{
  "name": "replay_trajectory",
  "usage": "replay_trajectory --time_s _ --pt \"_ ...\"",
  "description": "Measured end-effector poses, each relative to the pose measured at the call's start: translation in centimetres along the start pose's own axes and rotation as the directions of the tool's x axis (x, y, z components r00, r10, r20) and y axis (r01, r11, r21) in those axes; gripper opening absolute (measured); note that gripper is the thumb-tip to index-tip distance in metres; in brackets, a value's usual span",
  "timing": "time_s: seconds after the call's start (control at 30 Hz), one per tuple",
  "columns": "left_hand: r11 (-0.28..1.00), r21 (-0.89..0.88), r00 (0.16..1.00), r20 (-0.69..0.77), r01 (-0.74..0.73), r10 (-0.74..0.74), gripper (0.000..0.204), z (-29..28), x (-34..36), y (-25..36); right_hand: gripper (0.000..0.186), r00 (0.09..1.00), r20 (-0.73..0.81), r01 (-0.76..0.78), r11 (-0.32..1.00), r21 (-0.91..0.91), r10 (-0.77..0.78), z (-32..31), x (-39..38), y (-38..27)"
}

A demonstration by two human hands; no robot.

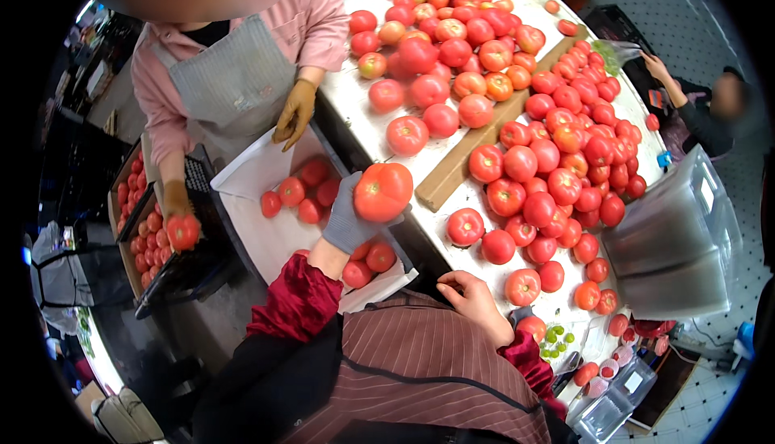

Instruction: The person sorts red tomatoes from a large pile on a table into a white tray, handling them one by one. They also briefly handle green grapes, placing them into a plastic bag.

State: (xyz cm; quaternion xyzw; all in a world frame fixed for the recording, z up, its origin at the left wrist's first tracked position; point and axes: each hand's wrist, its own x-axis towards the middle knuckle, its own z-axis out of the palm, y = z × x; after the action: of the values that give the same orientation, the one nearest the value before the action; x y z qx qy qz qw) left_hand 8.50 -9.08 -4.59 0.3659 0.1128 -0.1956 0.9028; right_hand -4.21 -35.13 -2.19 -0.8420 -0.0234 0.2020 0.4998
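Note:
My left hand [347, 216], in a grey glove, grips a large red tomato [383, 192] and holds it above a crate lined with white paper [257, 211]. Several tomatoes [292, 191] lie in that crate, some on each side of my left forearm. My bare right hand [476, 303] is by the near edge of the white table [442, 244], fingers loosely bent and apart, with nothing visible in them. Close to its wrist lies another tomato [531, 328]. On the table, a big heap of red tomatoes [557, 178] spreads to the right of a wooden board [468, 149].
Paler tomatoes [452, 48] lie beyond the board. Across from me, a co-worker's gloved hand [175, 200] holds a tomato [183, 232] over a dark crate; their other hand [295, 113] is over the lined crate. Clear plastic containers [674, 242] stand at right, near small green fruit [555, 341].

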Motion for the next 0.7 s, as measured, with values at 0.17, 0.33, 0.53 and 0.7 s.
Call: replay_trajectory --time_s 0.17,0.33,0.53,0.7 --pt "0.731 0.540 0.899 0.364 -0.418 0.246 0.045 4.6 0.0 -1.7 0.020 0.998 -0.065 -0.012 1.000 0.009 0.013 -0.9 -1.3 0.4" --pt "0.951 -0.252 0.980 0.129 0.178 -0.149 0.052 6.0 4.2 -1.2 0.020 0.991 -0.121 -0.061 0.998 0.016 0.062 -1.4 -2.9 1.0" --pt "0.911 -0.411 0.999 0.004 -0.036 0.041 0.059 7.7 15.8 3.6 0.021 0.991 -0.129 -0.053 0.998 -0.033 0.048 -1.6 -3.9 1.6" --pt "0.937 -0.248 0.943 0.166 -0.244 0.290 0.058 12.1 18.7 9.8 0.021 0.993 -0.104 -0.062 0.998 -0.026 0.059 -1.5 -3.7 1.8"
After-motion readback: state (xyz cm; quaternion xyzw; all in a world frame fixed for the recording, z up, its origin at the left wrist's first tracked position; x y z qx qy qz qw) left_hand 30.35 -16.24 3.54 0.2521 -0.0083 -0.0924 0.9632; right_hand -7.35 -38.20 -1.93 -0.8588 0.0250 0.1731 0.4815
